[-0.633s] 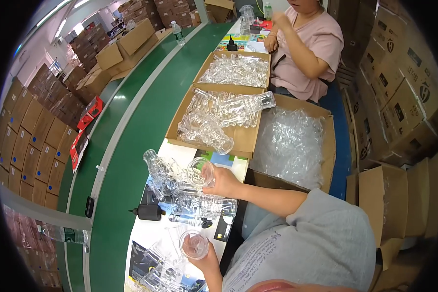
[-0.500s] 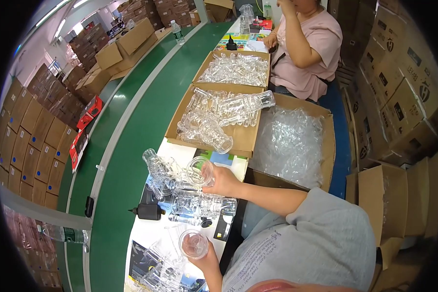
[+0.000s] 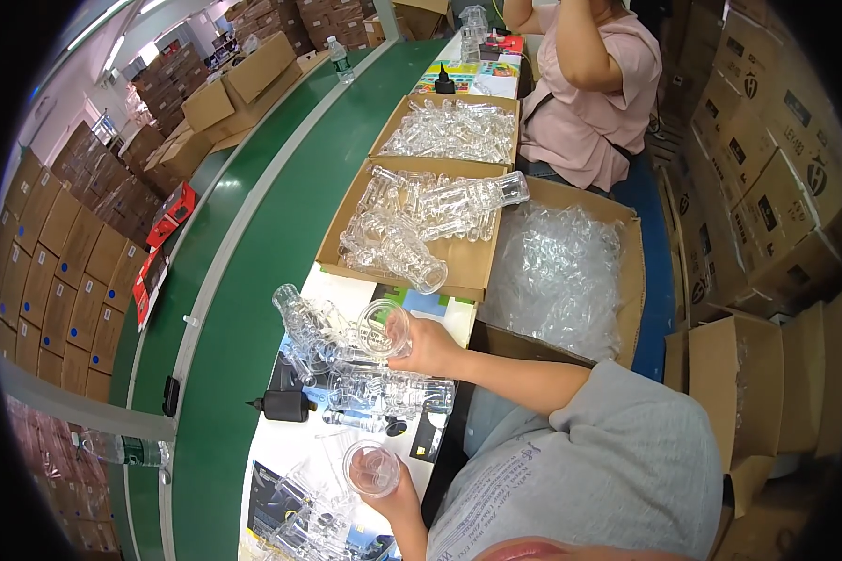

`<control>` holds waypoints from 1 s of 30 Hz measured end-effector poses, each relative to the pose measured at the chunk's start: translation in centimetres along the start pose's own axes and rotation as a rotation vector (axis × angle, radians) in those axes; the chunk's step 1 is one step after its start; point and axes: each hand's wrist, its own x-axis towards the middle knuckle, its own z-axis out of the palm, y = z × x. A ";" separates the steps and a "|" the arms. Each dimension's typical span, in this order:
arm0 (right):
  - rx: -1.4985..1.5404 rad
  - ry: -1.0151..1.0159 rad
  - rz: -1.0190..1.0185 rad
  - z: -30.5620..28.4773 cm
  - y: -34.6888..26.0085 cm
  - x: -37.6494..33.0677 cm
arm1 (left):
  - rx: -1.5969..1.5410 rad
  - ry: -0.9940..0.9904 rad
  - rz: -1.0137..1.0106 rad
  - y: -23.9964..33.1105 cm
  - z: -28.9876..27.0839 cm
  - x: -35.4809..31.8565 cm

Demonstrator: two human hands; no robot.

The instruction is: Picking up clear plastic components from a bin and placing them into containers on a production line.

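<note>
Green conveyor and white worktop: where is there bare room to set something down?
The widest free patch is the green conveyor, between the metal rail and cardboard trays. A small bit of white worktop shows between the black bottle and dark printed sheet. Crowded: beside the right hand, where clear pieces heap up, and inside the trays.

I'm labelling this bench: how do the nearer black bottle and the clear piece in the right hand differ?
The black bottle looks opaque; the clear piece is see-through. The bottle has a pointed tip; the piece shows a round end. The bottle is unheld; the right hand grips the piece.
</note>
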 end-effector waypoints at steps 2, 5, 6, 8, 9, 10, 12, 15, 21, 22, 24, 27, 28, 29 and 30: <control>-0.008 -0.001 0.000 -0.2 0.0 -0.1 | -0.019 0.009 -0.030 -0.1 0.1 -0.1; -0.017 -0.009 0.007 -0.6 -0.1 -0.3 | -0.004 0.011 -0.016 0.0 0.3 -0.2; -0.011 -0.004 0.010 -0.8 -0.1 -0.3 | -0.028 0.011 -0.030 -0.2 0.4 -0.3; 0.001 -0.012 0.008 -0.9 -0.3 -0.2 | -0.046 0.022 -0.051 -0.9 0.5 -0.5; 0.042 0.026 0.013 -0.9 -0.5 -0.2 | 0.032 0.045 0.075 -1.5 0.4 -0.7; 0.085 0.059 0.020 -1.1 -0.5 -0.1 | 0.114 0.069 0.197 -2.0 0.5 -0.9; 0.260 0.047 0.055 -0.8 -0.3 0.0 | -0.083 0.019 0.079 -2.3 0.1 -1.2; 0.142 0.140 -0.140 0.1 1.9 -0.2 | 0.413 -0.125 0.338 -2.3 -0.6 0.3; -0.221 0.314 -0.425 0.9 9.9 1.0 | 0.150 -0.282 0.137 -0.5 -0.9 0.5; -0.250 0.390 -0.392 0.7 8.8 1.4 | 0.064 -0.204 0.209 -1.4 -0.5 0.2; 0.296 0.040 -0.098 -0.8 8.6 1.3 | 0.023 -0.259 0.266 -1.6 -0.6 0.5; 0.516 -0.061 -0.091 -0.1 5.2 0.5 | -0.021 -0.106 0.311 -2.0 0.0 -0.2; 0.488 -0.059 -0.069 0.1 4.6 0.4 | -0.054 -0.112 0.289 -2.2 0.1 -0.3; 0.455 -0.051 -0.044 0.1 4.4 0.4 | -0.093 -0.124 0.268 -2.0 0.1 -0.3; 0.453 -0.058 -0.049 0.0 4.7 0.5 | -0.095 -0.115 0.267 -1.9 0.1 -0.3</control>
